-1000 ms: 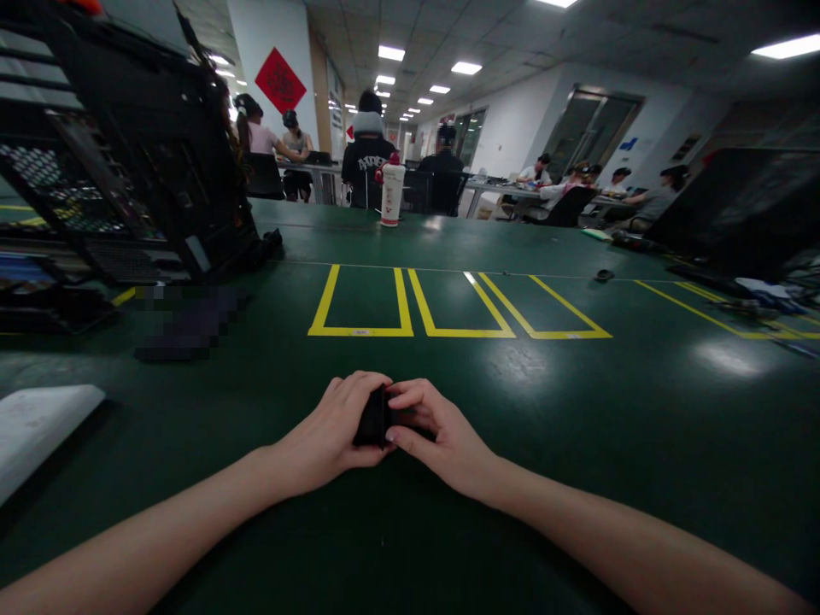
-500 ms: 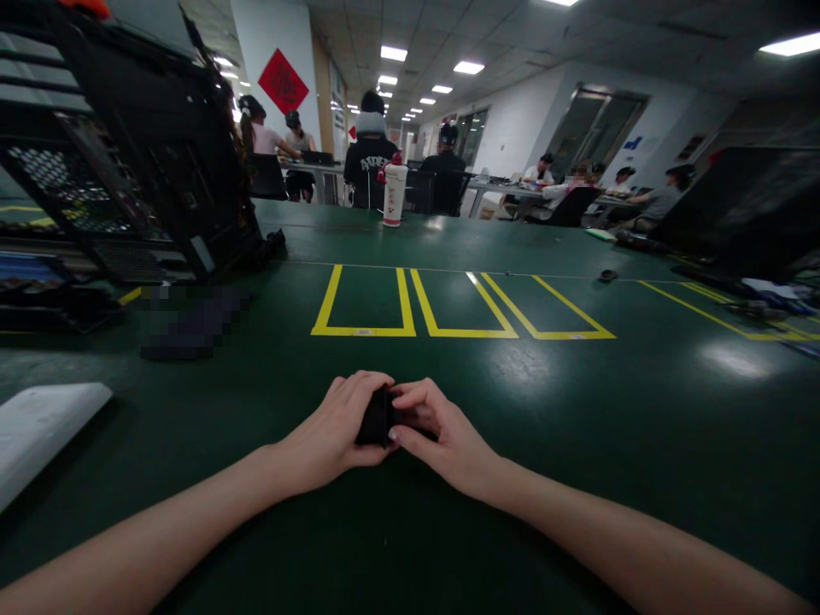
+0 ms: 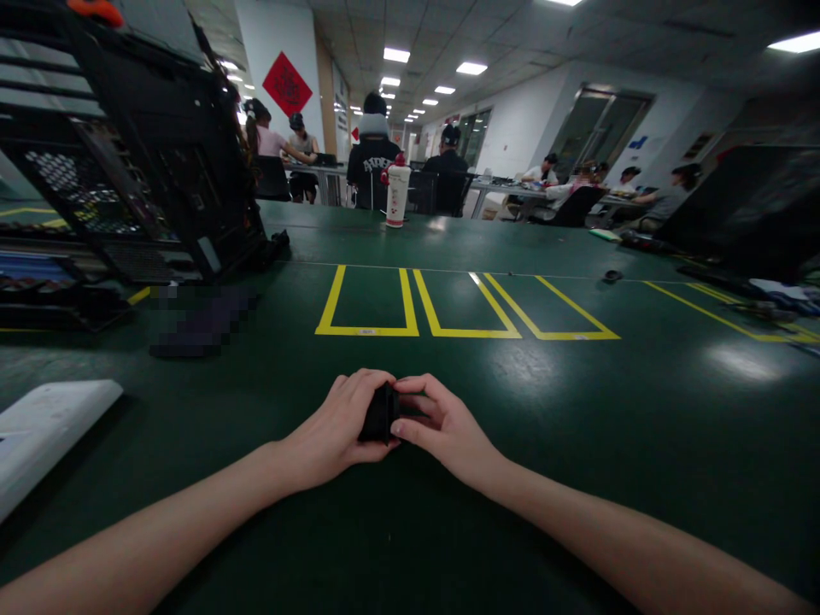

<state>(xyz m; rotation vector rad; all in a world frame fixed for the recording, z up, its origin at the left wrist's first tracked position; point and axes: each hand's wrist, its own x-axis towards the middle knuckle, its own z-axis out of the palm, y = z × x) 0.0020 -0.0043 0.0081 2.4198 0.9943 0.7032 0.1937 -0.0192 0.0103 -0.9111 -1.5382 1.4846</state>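
A small black object (image 3: 379, 415) is between my two hands, low over the green table (image 3: 410, 547). My left hand (image 3: 339, 427) is wrapped round its left side, with the thumb below and the fingers over the top. From the right, my right hand (image 3: 448, 431) touches its right edge with thumb and fingertips, fingers curled. What the object is cannot be made out, since my fingers cover part of it.
Yellow tape outlines (image 3: 367, 330) mark the table beyond my hands. An open black computer case (image 3: 160, 171) stands at the left, a white object (image 3: 51, 427) nearer. A white bottle (image 3: 397, 196) stands further back. Several people sit behind. A dark monitor (image 3: 749, 205) is at the right.
The fingers of my right hand have shifted slightly against the black object's right edge. My left hand keeps its hold. The whole view has moved slightly.
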